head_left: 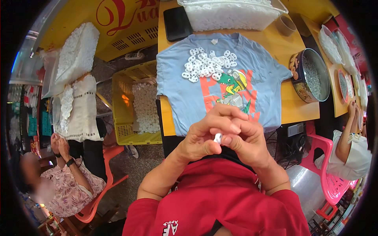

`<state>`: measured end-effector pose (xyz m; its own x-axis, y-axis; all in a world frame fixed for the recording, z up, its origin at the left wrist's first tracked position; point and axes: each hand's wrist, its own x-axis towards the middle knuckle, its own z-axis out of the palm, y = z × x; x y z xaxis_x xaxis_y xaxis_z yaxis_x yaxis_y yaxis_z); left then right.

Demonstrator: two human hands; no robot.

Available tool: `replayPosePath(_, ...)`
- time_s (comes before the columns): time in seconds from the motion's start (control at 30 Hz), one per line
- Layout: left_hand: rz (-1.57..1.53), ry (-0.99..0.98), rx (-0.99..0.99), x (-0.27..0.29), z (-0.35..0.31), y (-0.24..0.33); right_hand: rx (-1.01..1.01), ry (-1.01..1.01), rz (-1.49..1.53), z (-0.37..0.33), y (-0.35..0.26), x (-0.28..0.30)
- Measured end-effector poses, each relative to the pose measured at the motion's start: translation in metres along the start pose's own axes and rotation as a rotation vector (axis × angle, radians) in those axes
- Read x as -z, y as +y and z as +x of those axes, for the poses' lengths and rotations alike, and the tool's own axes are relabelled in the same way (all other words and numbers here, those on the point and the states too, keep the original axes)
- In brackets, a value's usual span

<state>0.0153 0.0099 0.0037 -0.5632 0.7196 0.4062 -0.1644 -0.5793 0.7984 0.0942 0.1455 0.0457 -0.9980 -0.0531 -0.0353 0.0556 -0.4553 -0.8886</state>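
A small white plastic piece (217, 137) is pinched between the fingers of both my hands, in front of my chest. My left hand (201, 133) has its thumb just below the piece and its fingers curled over it. My right hand (249, 142) presses its thumb against the piece's right side, fingers bent. Most of the piece is covered by my fingertips. Beyond my hands, a light blue T-shirt (173, 100) with a dinosaur print lies spread over the table edge. A loose pile of white two-holed plastic pieces (203, 67) rests on its upper part.
A clear tub (284, 8) of white pieces stands at the back, beside a black flat device (176, 24) and a small cup (286, 26). To the right is a round tin (300, 87) of small metallic parts. A yellow crate (118, 128) sits left. People work on both sides.
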Motion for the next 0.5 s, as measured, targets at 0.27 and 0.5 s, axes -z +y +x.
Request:
replayPosePath(0.27,0.052,0.012,0.001,0.001,-0.001,-0.002,0.044,0.150,-0.064,-0.001,0.010,-0.011)
replayPosePath(0.5,-0.477,0.635,0.179,0.012,-0.024,-0.017,0.096,0.189,-0.189,0.052,0.019,-0.020)
